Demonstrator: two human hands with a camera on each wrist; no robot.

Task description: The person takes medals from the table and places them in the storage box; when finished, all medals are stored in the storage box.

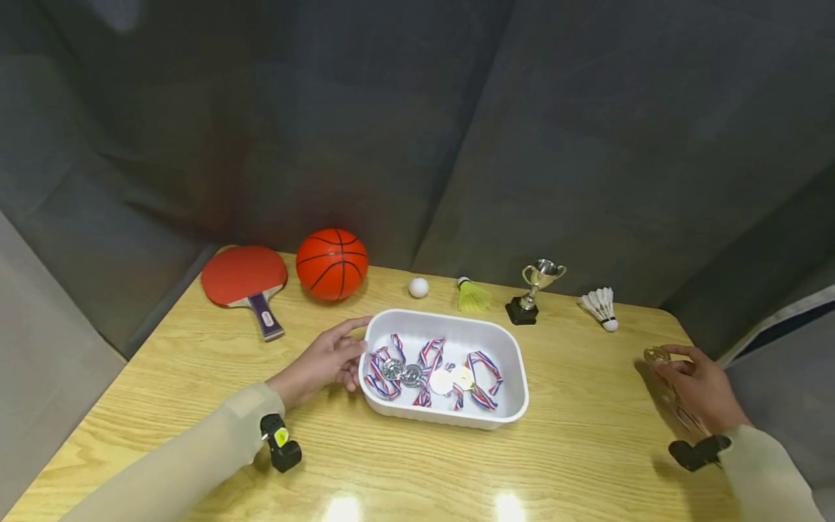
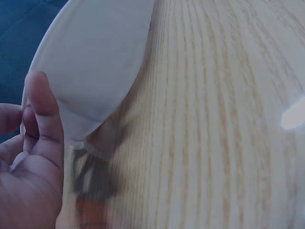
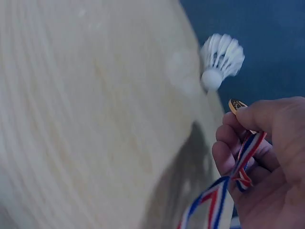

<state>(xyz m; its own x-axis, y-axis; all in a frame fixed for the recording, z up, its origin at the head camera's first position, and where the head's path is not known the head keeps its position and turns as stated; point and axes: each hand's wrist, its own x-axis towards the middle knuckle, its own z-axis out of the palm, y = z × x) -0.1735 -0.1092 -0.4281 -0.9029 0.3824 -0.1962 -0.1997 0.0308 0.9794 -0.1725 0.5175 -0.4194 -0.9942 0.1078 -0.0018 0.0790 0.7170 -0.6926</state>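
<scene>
A white plastic tray [image 1: 515, 395] stands on the wooden table, with several silver and gold medals [image 1: 412, 375] on striped red, white and blue ribbons lying inside. At its left end my left hand [image 1: 326, 360] holds the rim; the left wrist view shows the fingers [image 2: 44, 102] around the tray wall [image 2: 90, 57]. Far to the right, above the table, my right hand [image 1: 701, 388] pinches a gold medal [image 1: 656, 354] between thumb and fingers. In the right wrist view the medal's striped ribbon [image 3: 245, 155] passes across the palm and hangs down.
Along the back lie a red table tennis paddle [image 1: 244, 275], a small basketball [image 1: 332, 264], a white ball [image 1: 418, 287], a yellow shuttlecock [image 1: 473, 296], and a white shuttlecock [image 1: 599, 307]. A trophy cup [image 1: 538, 279] stands among them. Dark cloth [image 1: 365, 130] hangs behind the table.
</scene>
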